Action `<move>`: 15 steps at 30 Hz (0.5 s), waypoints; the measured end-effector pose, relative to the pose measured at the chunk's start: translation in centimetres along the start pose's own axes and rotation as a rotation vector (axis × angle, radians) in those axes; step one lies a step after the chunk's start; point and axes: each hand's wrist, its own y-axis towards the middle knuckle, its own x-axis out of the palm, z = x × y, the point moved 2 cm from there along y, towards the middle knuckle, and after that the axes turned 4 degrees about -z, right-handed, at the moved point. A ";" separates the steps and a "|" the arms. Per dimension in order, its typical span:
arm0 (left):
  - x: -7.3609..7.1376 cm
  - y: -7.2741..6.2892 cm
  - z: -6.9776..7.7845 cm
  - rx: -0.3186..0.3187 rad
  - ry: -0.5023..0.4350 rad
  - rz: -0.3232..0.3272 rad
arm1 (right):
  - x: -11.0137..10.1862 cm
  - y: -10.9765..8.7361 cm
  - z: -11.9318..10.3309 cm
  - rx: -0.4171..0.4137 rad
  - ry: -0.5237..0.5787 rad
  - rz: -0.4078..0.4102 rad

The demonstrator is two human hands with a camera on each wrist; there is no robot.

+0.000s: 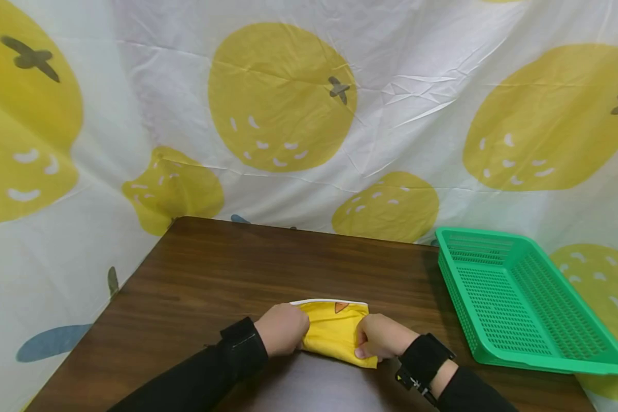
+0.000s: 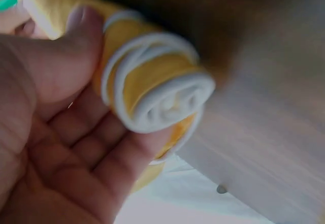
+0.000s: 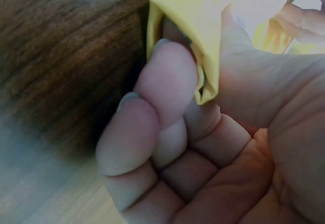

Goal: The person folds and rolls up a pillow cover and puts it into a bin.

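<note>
Between the two hands lies a yellow cloth with white trim along its far edge and a small orange patch, partly rolled up. My left hand grips its left end. In the left wrist view, thumb and fingers are around the rolled yellow cloth, whose end shows coils of white trim. My right hand holds the near right corner. The right wrist view shows the folded yellow edge between thumb and fingers, with the other fingers curled beside it.
A green plastic basket with perforated sides stands on the right of the dark brown wooden table. Behind and left of the table hangs a white curtain with yellow fruit prints. Dark bands are strapped on both wrists.
</note>
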 end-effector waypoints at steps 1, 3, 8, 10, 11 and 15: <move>0.0 0.4 -0.2 -0.004 -0.022 -0.031 | 0.0 0.0 0.0 -0.001 0.003 0.001; 0.0 1.1 -0.6 -0.014 -0.075 -0.096 | 0.1 0.1 0.0 0.000 0.009 -0.001; -0.7 1.8 -1.1 -0.029 -0.177 -0.216 | 0.1 0.1 0.2 -0.010 0.020 0.005; -1.0 1.8 -1.0 -0.032 -0.186 -0.229 | 0.1 0.0 0.3 -0.029 -0.006 0.034; -1.1 1.7 -1.0 -0.031 -0.188 -0.228 | 0.1 -0.2 0.4 -0.040 -0.028 0.056; -1.0 1.8 -1.0 -0.025 -0.181 -0.216 | 0.3 -0.9 -0.1 -0.169 -0.159 0.196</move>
